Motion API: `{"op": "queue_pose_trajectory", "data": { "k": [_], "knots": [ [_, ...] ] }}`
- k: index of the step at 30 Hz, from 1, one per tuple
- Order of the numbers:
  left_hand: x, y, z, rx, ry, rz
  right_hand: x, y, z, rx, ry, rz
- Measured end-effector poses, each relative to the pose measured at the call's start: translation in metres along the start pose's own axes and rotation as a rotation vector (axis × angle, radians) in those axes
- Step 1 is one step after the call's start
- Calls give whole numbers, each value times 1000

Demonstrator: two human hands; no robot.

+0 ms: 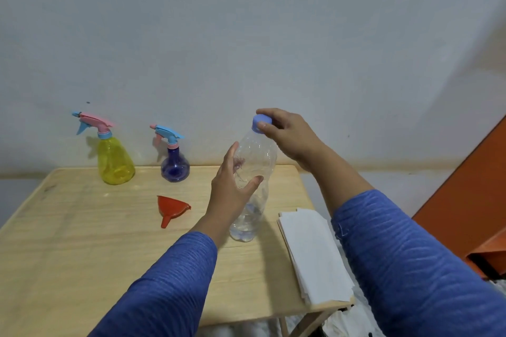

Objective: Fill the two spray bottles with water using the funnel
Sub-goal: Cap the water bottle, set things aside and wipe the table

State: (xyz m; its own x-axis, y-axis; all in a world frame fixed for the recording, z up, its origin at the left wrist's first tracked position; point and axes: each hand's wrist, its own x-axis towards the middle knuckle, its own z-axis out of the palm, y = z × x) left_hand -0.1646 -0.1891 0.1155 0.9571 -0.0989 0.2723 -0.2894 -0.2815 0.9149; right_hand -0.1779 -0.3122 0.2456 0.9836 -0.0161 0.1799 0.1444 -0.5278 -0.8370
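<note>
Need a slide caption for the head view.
Left hand steadies the water bottle, right hand grips its cap; funnel lies nearby.

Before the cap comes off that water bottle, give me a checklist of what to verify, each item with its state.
1. Left hand grips the clear water bottle round its body: ok.
2. Right hand pinches the blue cap: ok.
3. Bottle stands upright on the wooden table: cannot tell; it leans slightly and its base may be lifted.
4. Red funnel seated in a spray bottle: not ok; it lies on its side on the table.
5. Yellow spray bottle and purple spray bottle opened: not ok; both trigger heads are on.
6. White folded cloth at hand for spills: ok, by the table's right edge.
</note>
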Motion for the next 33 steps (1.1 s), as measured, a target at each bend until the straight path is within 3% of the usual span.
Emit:
{"op": "queue_pose_trajectory", "data": {
  "k": [7, 13, 21, 28, 33],
  "knots": [
    [-2, 0, 2, 30, 19, 8, -4, 6, 28, 77, 329, -2],
    [-1, -3, -1, 22, 38, -9, -6, 10, 23, 265, 84, 31],
    [-2, -2, 4, 24, 40, -2, -11, 17, 41, 290, 426, 15],
    [-12, -22, -11, 61, -54, -75, -40, 67, 66, 299, 278, 2],
    [-43, -84, -39, 131, 186, -215, -48, 98, 94, 244, 292, 91]
  ]
}}
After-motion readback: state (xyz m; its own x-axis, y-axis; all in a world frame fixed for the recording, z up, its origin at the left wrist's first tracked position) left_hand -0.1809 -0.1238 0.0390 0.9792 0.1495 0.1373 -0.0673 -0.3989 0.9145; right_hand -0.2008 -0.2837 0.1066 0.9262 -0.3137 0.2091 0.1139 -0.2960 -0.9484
